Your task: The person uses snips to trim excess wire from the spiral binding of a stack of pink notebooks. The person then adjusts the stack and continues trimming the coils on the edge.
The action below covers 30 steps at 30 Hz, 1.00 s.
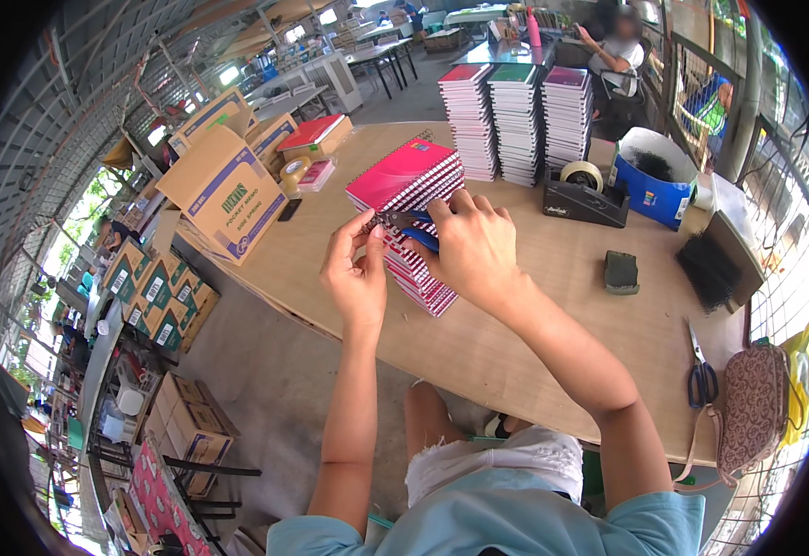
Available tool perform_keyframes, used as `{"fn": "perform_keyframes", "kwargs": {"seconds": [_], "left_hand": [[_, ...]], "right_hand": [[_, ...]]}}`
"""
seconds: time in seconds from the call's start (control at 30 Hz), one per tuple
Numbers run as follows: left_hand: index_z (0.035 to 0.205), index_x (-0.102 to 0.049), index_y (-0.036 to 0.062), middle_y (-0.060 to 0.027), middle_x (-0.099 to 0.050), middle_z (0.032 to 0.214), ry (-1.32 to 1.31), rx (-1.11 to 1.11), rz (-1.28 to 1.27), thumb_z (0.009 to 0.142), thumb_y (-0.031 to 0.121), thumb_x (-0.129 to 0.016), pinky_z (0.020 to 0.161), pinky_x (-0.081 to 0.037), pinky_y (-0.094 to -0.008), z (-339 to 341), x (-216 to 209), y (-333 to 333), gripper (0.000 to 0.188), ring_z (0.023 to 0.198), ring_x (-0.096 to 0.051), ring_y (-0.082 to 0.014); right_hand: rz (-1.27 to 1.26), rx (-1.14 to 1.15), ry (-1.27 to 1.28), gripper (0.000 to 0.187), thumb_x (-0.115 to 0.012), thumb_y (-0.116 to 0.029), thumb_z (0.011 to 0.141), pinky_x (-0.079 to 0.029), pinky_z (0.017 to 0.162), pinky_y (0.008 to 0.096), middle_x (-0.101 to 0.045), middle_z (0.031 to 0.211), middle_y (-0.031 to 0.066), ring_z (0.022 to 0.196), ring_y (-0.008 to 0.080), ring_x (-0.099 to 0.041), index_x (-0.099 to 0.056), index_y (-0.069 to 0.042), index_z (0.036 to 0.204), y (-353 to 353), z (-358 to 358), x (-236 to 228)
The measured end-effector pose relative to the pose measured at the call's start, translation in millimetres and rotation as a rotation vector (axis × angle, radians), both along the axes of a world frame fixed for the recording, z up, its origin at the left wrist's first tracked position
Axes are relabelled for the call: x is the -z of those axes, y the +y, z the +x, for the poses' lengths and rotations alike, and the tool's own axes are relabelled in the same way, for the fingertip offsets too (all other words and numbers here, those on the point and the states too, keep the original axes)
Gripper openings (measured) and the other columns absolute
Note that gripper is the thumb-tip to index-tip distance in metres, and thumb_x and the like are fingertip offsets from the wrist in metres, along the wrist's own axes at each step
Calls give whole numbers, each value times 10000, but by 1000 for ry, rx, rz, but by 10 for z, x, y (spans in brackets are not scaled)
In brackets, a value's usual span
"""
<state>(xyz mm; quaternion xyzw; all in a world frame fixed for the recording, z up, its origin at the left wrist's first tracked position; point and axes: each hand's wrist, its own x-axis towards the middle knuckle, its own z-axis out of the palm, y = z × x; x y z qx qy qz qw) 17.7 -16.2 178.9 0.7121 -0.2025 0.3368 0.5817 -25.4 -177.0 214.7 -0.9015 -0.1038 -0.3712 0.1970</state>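
Observation:
A tall stack of spiral notebooks (409, 176) with pink covers stands on the table in front of me. My right hand (480, 243) is closed around blue-handled pliers (421, 238), whose jaws point left at the near corner of the stack, by the wire binding. There, the thumb and fingertips of my left hand (356, 276) come together beside the jaws. Whatever those fingertips pinch is too small to make out.
Three notebook stacks (516, 125) stand at the table's far side. Rightward are a tape dispenser (585, 202), a blue-and-white container (650, 190) of black coils, a dark green block (621, 273), scissors (699, 375) and a patterned bag (753, 408). An open cardboard box (224, 199) sits left.

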Motion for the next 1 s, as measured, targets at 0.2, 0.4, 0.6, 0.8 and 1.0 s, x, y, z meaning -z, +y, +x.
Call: {"fn": "perform_keyframes", "kwargs": {"seconds": [0.2, 0.4, 0.6, 0.8, 1.0], "left_hand": [[1188, -614, -24, -97, -677, 1028, -7, -20, 6, 964, 29, -609, 742, -606, -275, 8, -17, -22, 230, 907, -665, -130], [1154, -617, -29, -89, -677, 992, 9, -8, -55, 970, 44, -604, 688, -590, -256, -16, -13, -48, 199, 838, -658, -116], [1095, -602, -31, -54, -647, 886, 68, -43, -94, 989, 125, -598, 611, -554, -245, -9, 12, -89, 189, 720, -614, -90], [1087, -590, -12, -56, -640, 885, 271, 150, -430, 1000, 179, -588, 594, -538, -240, -5, 52, -103, 209, 715, -606, -93], [1112, -583, -19, -80, -643, 930, 144, 70, -313, 984, 98, -596, 638, -560, -247, -201, 128, -243, 174, 783, -622, -102]], "right_hand": [[16, -28, 97, 334, -798, -337, 743, -536, 570, 413, -644, 796, 125, 673, 312, -675, -675, -50, 863, -32, 70, -14], [35, -23, -14, 353, -799, -351, 748, -536, 602, 414, -658, 830, 111, 707, 314, -678, -664, -70, 913, -56, 77, 63], [38, 25, -127, 402, -785, -390, 751, -504, 664, 458, -620, 885, 109, 832, 299, -646, -632, -47, 897, -190, 37, 117], [120, 7, -42, 387, -805, -377, 740, -512, 654, 449, -619, 841, 96, 790, 306, -656, -677, -62, 926, -320, -48, 248], [364, -67, 248, 410, -820, -386, 736, -536, 662, 420, -653, 832, 104, 737, 321, -667, -709, -85, 991, -826, -27, 751]]}}
